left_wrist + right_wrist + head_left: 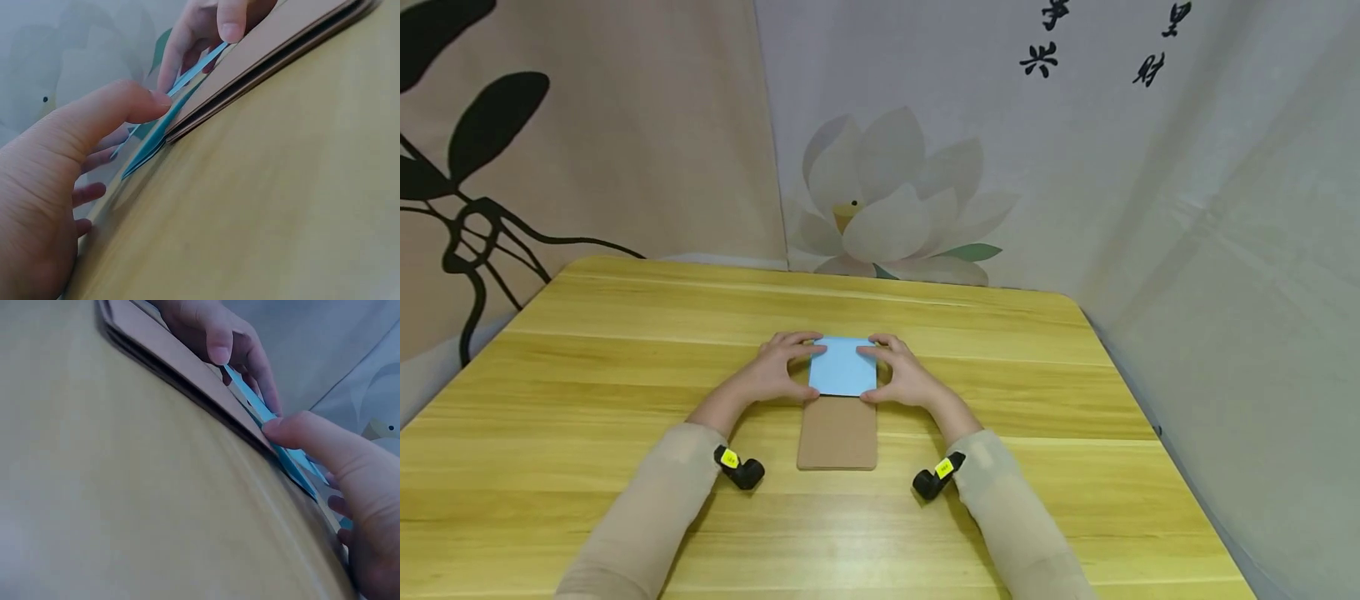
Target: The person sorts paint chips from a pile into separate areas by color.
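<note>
A light blue sheet of paper (843, 367) lies between my hands in the head view, just beyond a flat brown cardboard piece (837, 433). My left hand (772, 367) holds the sheet's left side, thumb at the near corner and fingers at the far one. My right hand (901, 370) holds the right side in the same way. In the left wrist view, one layer of the blue paper (147, 153) is raised above another beside the cardboard (262, 53). The right wrist view shows dark layers along the cardboard's edge (181, 381); whether blue paper and cardboard are joined cannot be told.
The wooden table (587, 375) extends around both hands. Behind it hangs a pale curtain (910, 192) with a printed lotus and dark characters. Small black cameras (745, 473) with yellow labels sit on both wrists, close above the tabletop.
</note>
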Tool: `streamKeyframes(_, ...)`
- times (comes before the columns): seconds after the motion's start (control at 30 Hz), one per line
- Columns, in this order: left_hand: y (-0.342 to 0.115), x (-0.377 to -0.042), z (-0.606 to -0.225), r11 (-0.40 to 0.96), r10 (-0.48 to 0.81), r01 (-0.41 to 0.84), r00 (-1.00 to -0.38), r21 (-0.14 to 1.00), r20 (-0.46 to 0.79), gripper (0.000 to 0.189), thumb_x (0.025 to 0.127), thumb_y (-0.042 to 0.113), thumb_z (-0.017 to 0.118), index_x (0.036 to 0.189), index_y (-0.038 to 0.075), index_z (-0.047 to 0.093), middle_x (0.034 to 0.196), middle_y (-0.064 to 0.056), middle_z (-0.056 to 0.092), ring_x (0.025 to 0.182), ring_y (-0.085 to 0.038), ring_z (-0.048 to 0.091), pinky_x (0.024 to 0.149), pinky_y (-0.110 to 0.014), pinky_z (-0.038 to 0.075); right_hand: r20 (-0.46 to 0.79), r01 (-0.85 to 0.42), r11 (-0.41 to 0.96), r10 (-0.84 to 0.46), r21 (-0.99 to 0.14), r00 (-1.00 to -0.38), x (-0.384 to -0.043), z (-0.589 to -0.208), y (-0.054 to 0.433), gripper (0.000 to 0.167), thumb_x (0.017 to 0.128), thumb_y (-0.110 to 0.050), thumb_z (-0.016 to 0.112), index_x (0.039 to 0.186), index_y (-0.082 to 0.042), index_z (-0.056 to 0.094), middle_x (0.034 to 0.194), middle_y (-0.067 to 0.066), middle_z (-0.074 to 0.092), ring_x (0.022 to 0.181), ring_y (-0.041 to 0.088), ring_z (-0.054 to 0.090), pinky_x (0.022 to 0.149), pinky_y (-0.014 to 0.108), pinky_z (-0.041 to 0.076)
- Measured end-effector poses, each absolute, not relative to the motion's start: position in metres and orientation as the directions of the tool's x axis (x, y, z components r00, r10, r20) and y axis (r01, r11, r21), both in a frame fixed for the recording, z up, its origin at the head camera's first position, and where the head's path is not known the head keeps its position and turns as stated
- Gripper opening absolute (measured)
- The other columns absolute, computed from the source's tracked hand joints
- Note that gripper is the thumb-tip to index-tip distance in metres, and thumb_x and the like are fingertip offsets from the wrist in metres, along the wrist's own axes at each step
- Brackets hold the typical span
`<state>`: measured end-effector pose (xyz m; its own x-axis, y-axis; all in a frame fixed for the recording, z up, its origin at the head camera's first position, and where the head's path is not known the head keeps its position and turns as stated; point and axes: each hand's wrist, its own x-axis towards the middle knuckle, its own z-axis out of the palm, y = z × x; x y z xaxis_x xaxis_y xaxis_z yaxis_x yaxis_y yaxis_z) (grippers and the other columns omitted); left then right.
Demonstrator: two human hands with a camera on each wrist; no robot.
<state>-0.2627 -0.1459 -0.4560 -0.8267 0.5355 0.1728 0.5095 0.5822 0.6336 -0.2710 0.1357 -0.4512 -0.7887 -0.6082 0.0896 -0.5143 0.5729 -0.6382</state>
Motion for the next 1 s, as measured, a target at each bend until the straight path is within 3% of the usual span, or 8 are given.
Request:
streamKeyframes(0.37,-0.144,-0.272,-0.449,0.623,0.519,0.450,-0.850,0.639,0.093,0.078,0.073,0.033,0.080,0.141,0.011,0.050,0.153,-0.004,0.030,0.138,-0.034,0.018,0.104,-0.063,0.009,0.051,-0.473,0.593,-0.587,-0.652,-0.808,-0.283,-0.450,0.131,0.076,0.078,-0.035,0.080,0.144,-0.017,0.046,0.152,0.006,0.025,0.139,0.027,0.019,0.107,0.050,0.025)
streamKeyframes(1.0,-0.143,-0.271,-0.446,0.651,0.541,0.465,-0.839,0.600,0.063,0.078,0.075,0.038,0.080,0.139,0.006,0.051,0.151,-0.011,0.033,0.135,-0.037,0.021,0.103,-0.061,0.011,-0.021,-0.467,0.652,-0.594,-0.597,-0.804,-0.282,-0.448,0.130,0.074,0.082,-0.036,0.076,0.146,-0.017,0.044,0.155,0.006,0.023,0.142,0.027,0.013,0.109,0.052,0.020)
